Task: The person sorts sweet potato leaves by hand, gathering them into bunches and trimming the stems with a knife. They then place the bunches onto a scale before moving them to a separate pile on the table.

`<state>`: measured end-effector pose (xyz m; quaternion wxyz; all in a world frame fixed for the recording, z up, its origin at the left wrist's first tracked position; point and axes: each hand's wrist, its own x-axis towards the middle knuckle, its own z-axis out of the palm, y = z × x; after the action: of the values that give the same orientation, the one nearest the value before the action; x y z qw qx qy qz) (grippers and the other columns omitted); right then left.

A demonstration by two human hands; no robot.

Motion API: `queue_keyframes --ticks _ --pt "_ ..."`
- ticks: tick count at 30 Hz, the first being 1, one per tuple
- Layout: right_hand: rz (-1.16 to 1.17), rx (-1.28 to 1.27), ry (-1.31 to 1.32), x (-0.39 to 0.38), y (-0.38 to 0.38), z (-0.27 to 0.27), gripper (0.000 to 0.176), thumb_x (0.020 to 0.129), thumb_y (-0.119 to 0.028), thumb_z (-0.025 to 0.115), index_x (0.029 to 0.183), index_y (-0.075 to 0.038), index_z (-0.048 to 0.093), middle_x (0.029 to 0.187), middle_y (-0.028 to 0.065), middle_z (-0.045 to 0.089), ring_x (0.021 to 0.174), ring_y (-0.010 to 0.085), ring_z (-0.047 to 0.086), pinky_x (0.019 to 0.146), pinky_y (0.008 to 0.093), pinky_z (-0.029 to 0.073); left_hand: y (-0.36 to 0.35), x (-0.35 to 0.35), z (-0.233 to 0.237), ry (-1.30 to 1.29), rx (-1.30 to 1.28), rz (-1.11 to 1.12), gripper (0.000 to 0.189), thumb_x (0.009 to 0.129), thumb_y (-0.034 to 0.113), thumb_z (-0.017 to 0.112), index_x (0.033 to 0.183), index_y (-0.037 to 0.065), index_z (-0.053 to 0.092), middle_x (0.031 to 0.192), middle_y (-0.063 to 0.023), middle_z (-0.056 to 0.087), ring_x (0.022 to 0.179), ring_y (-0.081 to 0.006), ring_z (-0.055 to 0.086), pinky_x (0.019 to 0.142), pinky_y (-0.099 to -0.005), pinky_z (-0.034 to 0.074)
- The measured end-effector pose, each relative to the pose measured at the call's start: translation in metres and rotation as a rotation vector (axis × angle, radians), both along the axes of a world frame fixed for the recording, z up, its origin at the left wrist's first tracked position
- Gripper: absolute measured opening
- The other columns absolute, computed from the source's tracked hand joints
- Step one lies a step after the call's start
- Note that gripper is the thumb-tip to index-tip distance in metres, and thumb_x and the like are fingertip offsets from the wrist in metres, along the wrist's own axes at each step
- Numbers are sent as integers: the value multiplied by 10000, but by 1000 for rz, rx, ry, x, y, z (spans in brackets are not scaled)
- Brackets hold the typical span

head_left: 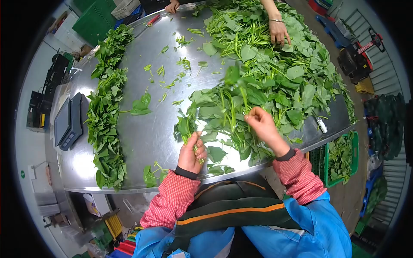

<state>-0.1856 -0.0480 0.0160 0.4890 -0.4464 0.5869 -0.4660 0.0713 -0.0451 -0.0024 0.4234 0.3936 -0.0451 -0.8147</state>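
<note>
Leafy stems point(186, 127) stand bunched in the left hand point(191, 154), its fingers closed tight around them. Just right of those fingers, the right hand point(263, 127) pinches a stalk point(245, 101) at the pile point(284, 77) on the worktop point(142, 129). Another person's hand point(278, 32) rests on the pile beyond.

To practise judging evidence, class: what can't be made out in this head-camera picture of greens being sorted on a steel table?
Head view:
- Scale display: too small to read.
- Stem ends of the bunch: hidden inside the left hand.
- Where the stem in the right hand leads: lost in the pile.
- Co-worker's hand: arm cut by the top edge.
- Crate: partly hidden behind the table.
</note>
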Motion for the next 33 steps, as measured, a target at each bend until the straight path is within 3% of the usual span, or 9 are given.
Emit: queue_keyframes --ticks 9,12,15,18,21,22,25,29,33 --pt "188 -190 390 66 28 -2 209 817 -175 677 805 -47 513 598 22 500 528 98 474 481 263 391 9 -26 18 -241 -206 -93 163 919 163 588 1031 45 577 759 17 526 495 -22 361 428 -181 283" --pt "227 -90 109 82 34 -7 203 839 -172 662 807 -43 509 602 -2 495 542 74 458 478 252 379 12 -26 3 -235 -197 -111 134 908 155 605 996 55 595 778 27 525 499 -22 357 433 -180 287" --pt "162 -14 96 77 34 -21 196 857 -169 651 813 -44 506 618 -28 483 561 46 432 473 243 359 13 -16 -7 -209 -128 -79 135 907 162 608 992 58 596 766 30 518 500 -25 352 430 -184 284" --pt "0 -52 -88 77 31 -24 176 855 -171 637 825 -48 514 610 12 497 526 108 468 470 291 366 13 -16 -4 -170 -79 -10 161 925 199 584 988 52 579 751 25 500 530 -38 370 453 -187 314" --pt "88 -242 344 79 48 -5 168 857 -191 612 837 -52 520 618 80 529 525 238 530 489 357 399 9 -12 -6 -138 -84 108 170 956 234 525 944 67 552 788 -2 519 561 -58 416 498 -205 370" --pt "279 -356 530 78 55 -4 181 849 -219 601 855 -51 533 685 156 583 617 349 580 532 417 438 4 -9 0 -137 -77 172 173 962 239 510 934 71 543 797 -7 524 563 -63 423 505 -210 380" --pt "893 -88 767 63 70 -14 220 851 -261 603 859 -48 547 728 176 615 668 355 610 556 426 465 -8 3 3 -133 -35 329 166 975 246 475 917 96 516 786 -15 526 583 -76 439 531 -225 396" --pt "270 -59 721 58 31 -12 272 859 -311 592 845 -41 564 658 179 615 638 371 615 563 470 474 -2 21 -15 -75 -3 195 134 961 230 511 1012 107 519 708 27 451 532 -55 364 485 -206 348" --pt "74 -102 944 61 -10 -38 241 841 -279 607 835 -43 556 634 181 607 594 376 605 520 473 460 0 3 -20 -1 5 37 183 933 230 568 1040 89 519 652 51 415 507 -44 328 455 -191 303"
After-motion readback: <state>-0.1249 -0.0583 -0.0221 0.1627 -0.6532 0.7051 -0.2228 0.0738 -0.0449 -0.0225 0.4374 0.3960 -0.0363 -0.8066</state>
